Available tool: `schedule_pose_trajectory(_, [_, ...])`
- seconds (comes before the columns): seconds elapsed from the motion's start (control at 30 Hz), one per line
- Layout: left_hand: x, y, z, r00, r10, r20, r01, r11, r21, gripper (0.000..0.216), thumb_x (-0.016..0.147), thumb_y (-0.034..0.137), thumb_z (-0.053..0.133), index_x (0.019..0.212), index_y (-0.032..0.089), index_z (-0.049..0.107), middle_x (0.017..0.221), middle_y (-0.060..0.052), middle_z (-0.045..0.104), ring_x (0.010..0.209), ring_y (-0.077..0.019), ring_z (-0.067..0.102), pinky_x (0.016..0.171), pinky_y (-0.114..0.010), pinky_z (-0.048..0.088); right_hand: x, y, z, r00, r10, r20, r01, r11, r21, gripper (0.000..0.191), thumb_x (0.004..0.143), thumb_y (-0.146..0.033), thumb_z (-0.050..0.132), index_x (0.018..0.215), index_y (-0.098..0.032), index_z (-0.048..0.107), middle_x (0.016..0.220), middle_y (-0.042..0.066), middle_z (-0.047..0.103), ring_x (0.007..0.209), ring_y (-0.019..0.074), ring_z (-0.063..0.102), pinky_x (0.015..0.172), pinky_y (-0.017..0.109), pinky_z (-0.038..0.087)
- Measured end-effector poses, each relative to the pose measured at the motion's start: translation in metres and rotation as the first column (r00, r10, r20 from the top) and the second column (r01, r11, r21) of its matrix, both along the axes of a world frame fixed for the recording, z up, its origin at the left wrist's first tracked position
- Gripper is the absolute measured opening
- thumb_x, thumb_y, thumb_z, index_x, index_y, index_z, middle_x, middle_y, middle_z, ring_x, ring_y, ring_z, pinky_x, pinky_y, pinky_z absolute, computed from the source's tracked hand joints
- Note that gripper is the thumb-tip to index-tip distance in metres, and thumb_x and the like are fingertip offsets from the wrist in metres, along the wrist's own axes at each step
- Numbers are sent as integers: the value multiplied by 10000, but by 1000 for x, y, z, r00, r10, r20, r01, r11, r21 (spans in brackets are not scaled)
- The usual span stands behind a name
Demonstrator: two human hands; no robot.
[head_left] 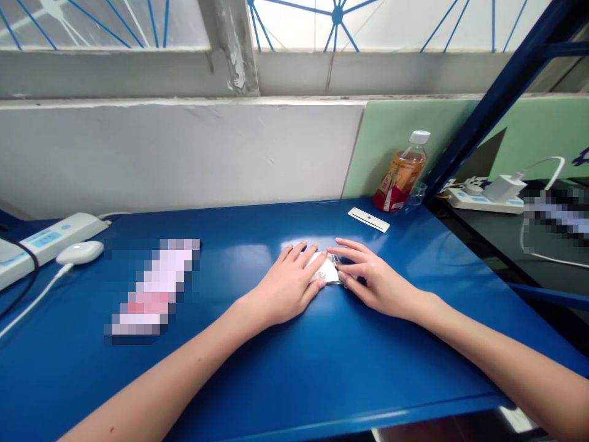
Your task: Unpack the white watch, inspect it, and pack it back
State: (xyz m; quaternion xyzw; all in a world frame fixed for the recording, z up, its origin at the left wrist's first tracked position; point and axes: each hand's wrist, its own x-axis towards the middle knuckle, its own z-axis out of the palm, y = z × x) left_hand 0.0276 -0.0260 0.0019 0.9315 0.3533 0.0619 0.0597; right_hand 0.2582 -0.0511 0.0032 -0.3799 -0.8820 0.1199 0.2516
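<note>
A small white piece with a clear, shiny plastic part (pixel 329 270) lies on the blue desktop (pixel 313 356), partly covered by my fingers. My left hand (pixel 288 285) rests flat over its left side, fingers spread and thumb at the near edge. On the other side, my right hand (pixel 380 279) has its thumb and a finger closed on the clear plastic edge, while its upper fingers stretch out above. What exactly the piece is, I cannot make out.
A white slotted strip (pixel 369 220) lies behind my right hand, near a bottle of orange drink (pixel 401 175). To the left are a blurred-out phone-like shape (pixel 154 291), a white charger puck (pixel 80 252) with its cable, and a power strip (pixel 59 236). A blue post (pixel 488 104) rises at right.
</note>
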Motion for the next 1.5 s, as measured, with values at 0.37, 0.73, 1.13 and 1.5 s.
schedule_pose_trajectory(0.37, [0,0,-2,1000,-11,9,11,999,46,532,1043,395,300,1499,124,352,1536,-161,389,1414,-354,335,1136,-524,267,-3,-2,-5,996,-8,91,3,999,48,299,985,-175,425,1114,-82,679,1499,193,452,1466,319,285,1150,510,376])
schedule_pose_trajectory(0.73, [-1,0,-2,999,-21,25,19,999,50,532,1046,391,289,1509,133,335,1537,-147,392,1416,-350,328,1136,-517,263,2,1,1,994,19,106,-4,990,-139,446,996,-367,449,1333,-100,569,1565,174,354,1501,347,148,1158,574,322])
schedule_pose_trajectory(1.13, [-1,1,-6,999,-11,35,10,999,48,529,1049,405,279,1509,150,342,1547,-147,379,1433,-338,311,1143,-530,258,6,4,4,987,56,152,-38,992,-120,445,945,-399,570,1318,-158,602,1592,112,310,1499,365,107,1155,580,319])
schedule_pose_trajectory(1.5, [-1,2,-6,1000,-18,5,18,997,81,533,1051,402,276,1509,137,346,1541,-130,397,1422,-339,327,1146,-527,258,2,2,8,954,31,299,-60,994,89,458,952,-464,538,1175,-96,694,1490,168,477,1477,381,215,1177,541,303])
